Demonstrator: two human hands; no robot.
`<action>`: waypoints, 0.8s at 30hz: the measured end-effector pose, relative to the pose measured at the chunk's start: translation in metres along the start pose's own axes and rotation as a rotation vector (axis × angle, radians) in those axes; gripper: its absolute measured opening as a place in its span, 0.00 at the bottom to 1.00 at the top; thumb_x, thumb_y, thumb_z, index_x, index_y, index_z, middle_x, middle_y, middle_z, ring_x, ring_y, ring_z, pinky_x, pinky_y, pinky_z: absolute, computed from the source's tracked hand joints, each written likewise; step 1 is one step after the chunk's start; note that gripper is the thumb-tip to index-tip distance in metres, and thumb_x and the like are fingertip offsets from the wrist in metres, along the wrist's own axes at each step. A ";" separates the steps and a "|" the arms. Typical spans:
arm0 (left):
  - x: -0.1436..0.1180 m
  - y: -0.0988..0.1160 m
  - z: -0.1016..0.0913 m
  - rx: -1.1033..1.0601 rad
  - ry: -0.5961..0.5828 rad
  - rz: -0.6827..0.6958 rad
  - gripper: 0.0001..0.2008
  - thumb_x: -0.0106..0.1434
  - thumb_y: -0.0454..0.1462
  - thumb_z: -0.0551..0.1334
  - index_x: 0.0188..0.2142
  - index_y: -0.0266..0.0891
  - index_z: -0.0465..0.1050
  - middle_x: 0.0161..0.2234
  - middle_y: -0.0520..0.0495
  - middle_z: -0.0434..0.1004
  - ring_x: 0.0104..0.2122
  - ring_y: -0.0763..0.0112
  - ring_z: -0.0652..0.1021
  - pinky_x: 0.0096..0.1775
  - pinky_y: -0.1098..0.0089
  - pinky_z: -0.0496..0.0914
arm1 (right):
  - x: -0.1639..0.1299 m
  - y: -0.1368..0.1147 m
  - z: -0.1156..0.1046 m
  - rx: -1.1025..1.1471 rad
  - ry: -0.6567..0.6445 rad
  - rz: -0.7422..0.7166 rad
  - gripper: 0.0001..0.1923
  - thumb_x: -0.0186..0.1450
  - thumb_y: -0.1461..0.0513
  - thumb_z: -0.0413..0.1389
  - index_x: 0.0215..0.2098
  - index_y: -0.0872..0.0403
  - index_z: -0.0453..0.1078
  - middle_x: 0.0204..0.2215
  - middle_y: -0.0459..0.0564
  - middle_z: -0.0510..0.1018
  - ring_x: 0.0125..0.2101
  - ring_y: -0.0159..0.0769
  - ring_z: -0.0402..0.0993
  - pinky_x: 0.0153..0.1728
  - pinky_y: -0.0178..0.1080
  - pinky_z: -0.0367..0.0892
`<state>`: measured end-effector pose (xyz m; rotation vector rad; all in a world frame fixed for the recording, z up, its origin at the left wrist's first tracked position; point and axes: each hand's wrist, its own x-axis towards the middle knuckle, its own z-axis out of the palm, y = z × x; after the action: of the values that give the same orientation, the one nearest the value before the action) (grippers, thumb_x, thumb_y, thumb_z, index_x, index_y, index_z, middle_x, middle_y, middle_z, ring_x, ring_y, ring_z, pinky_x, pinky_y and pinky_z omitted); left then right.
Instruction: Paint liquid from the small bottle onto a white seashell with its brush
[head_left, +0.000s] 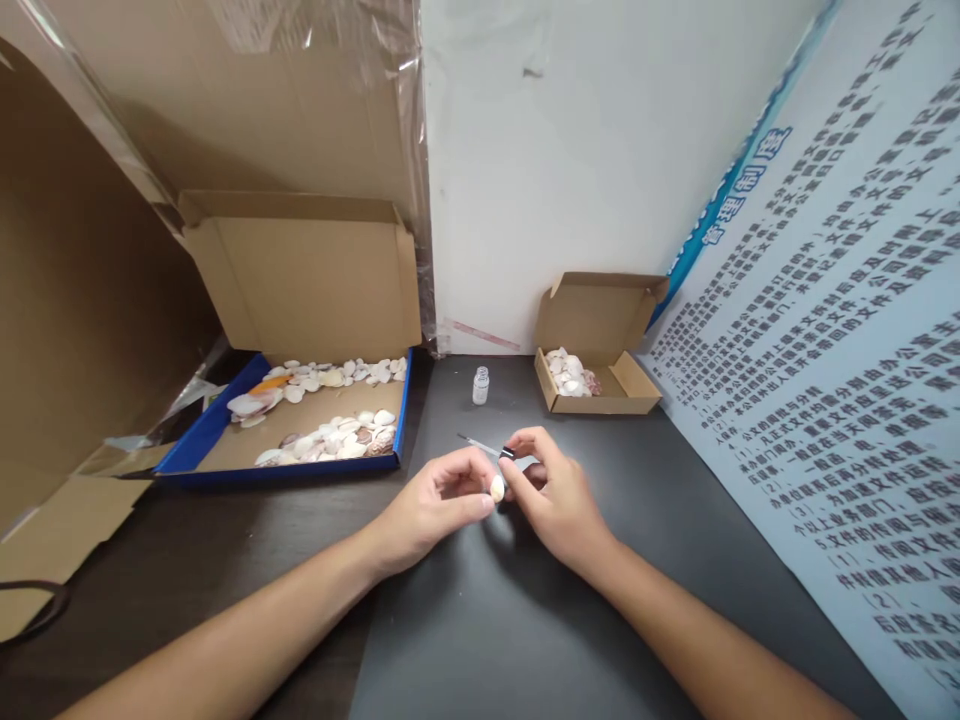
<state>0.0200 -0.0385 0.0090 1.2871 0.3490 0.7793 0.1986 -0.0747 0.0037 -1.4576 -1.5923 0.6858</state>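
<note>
pinching a shell, left fingers face right fingers gripping a brush pointing leftward.

Bare forearms angled inward, left hand pinching, right hand curled beside it

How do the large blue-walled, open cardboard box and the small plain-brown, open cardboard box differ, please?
Size: the blue-walled box looks much wider than the plain-brown box.
Colour: the blue-walled box has blue outer sides; the plain-brown box is brown outside.
Contents: shells lie in back and front bands in the blue-walled box, but heap toward the left in the plain-brown box.
Shared: raised lids, brown interiors.
</note>
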 end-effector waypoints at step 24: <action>-0.013 0.009 0.013 0.573 0.005 0.073 0.03 0.58 0.34 0.60 0.28 0.40 0.70 0.25 0.49 0.65 0.34 0.65 0.64 0.38 0.66 0.61 | -0.010 -0.001 0.021 -0.271 -0.038 -0.286 0.10 0.57 0.68 0.61 0.34 0.52 0.66 0.31 0.46 0.75 0.28 0.36 0.69 0.32 0.37 0.61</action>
<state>0.0163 -0.0561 0.0187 1.8411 0.5572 0.7710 0.1796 -0.0817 -0.0080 -1.3704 -1.9339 0.3439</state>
